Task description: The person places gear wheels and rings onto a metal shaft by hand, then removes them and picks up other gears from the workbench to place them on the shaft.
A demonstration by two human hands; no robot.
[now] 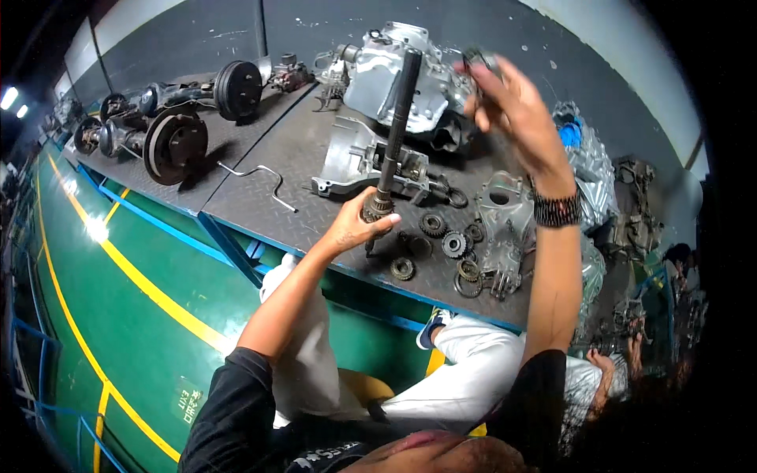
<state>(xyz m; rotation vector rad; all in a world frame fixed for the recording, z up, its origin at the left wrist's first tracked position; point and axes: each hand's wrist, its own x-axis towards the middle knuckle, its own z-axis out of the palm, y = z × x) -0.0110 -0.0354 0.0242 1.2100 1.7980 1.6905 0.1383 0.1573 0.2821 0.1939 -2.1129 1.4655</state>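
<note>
left hand (pixel 352 226) grips a dark splined metal shaft (pixel 400 110); right hand (pixel 516 118) half-curled, hold unclear. work seems partway: round grey steel gears (pixel 449 245) lie loose near the tabletop's (pixel 244 202) front edge.

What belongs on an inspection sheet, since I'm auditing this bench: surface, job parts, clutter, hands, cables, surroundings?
Surface: dark textured metal workbench with a blue front edge.
Job parts: long splined shaft held tilted above the bench; loose gears lying at its right; open metal housing behind.
Clutter: bent metal rod left of the housing; brake drum farther back.
Hands: left hand grips the shaft's lower part; right hand raised, fingers bent at a small dark part, grip unclear.
Cables: nothing seen.
Surroundings: green floor with yellow lines; another person's hand at lower right.
</note>
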